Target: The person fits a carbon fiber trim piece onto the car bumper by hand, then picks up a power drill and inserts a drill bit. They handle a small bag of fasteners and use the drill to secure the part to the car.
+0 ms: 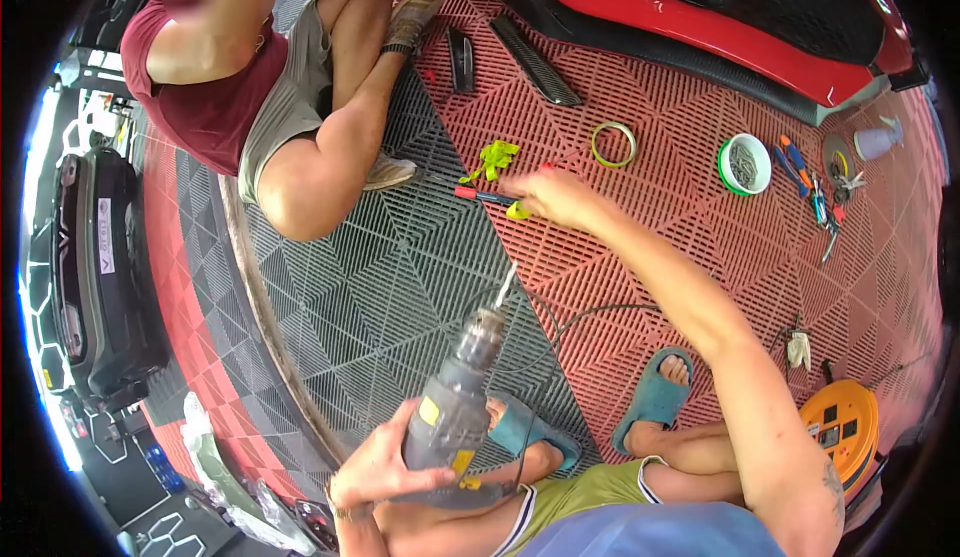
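Note:
In my left hand [385, 462] is a grey power drill [445, 417] with yellow labels, its fingers wrapped around the body. A silver drill bit [507, 285] sticks out of the chuck and points away over the floor. My right arm stretches far forward, and the fingers of my right hand [550, 199] close at the end of a dark marker with a red cap [478, 194]. Crumpled yellow-green tape [492, 159] lies just beyond those fingers, and a smaller yellow scrap [517, 210] lies beside them.
Another person [300, 107] sits on the tiles at upper left. A red car bumper [700, 27] spans the top right, near black trim pieces [535, 60]. Rightward are a tape roll [613, 144], a tub of screws [744, 164], pliers [795, 162] and an orange cable reel [842, 422]. A cable [605, 308] crosses the floor.

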Motion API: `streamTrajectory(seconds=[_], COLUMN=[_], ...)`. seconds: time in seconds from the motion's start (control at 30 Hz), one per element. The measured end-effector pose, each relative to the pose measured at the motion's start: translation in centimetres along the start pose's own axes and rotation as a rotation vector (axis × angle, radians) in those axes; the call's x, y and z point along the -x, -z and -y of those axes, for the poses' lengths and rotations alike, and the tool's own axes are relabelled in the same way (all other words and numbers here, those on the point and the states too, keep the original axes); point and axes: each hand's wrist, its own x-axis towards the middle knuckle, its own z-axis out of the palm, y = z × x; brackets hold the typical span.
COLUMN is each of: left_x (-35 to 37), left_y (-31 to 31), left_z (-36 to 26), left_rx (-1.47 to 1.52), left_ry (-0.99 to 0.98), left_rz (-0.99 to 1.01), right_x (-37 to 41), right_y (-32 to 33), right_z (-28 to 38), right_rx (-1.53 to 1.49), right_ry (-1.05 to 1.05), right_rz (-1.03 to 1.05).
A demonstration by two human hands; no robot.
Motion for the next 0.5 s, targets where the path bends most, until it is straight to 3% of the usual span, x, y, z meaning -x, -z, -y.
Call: streamTrajectory(seconds=[0.03, 0.07, 0.13, 0.2, 0.23, 0.33, 0.4, 0.47, 0.5], left_x=[0.7, 1.2, 1.9, 2.3, 2.1, 0.4, -2.5, -6.0, -8.0], left_y=[-0.4, -0.8, -1.6, -2.4, -2.9, -5.1, -5.1, -5.5, -6.1], left_z=[0.3, 0.4, 0.8, 1.0, 1.1, 1.5, 0.3, -0.9, -1.3], left_rx=[0.013, 0.024, 0.034, 0.069, 0.063, 0.224, 0.238, 0.213, 0.240], left_ry=[0.010, 0.017, 0.002, 0.066, 0.064, 0.018, 0.044, 0.092, 0.071], left_rz=[-0.003, -0.010, -0.006, 0.003, 0.006, -0.090, -0.053, -0.030, -0.063], right_x=[-3.3, -5.6, -8.5, -9.2, -8.4, -4.7, -1.2, 3.3, 6.5], right_y=[2.9, 3.6, -0.3, 1.4, 0.5, 2.3, 2.3, 6.0, 5.8], right_z=[2.5, 3.1, -1.9, 0.1, -0.2, -0.9, -2.9, -0.4, 0.3], right_rx=[0.172, 0.008, 0.245, 0.524, 0.630, 0.810, 0.553, 0.276, 0.161], right_ry=[-0.440, -0.540, -0.545, -0.432, -0.408, -0.038, -0.021, -0.170, -0.167], right_rz=[0.375, 0.358, 0.282, 0.566, 0.426, 0.305, 0.151, 0.244, 0.001])
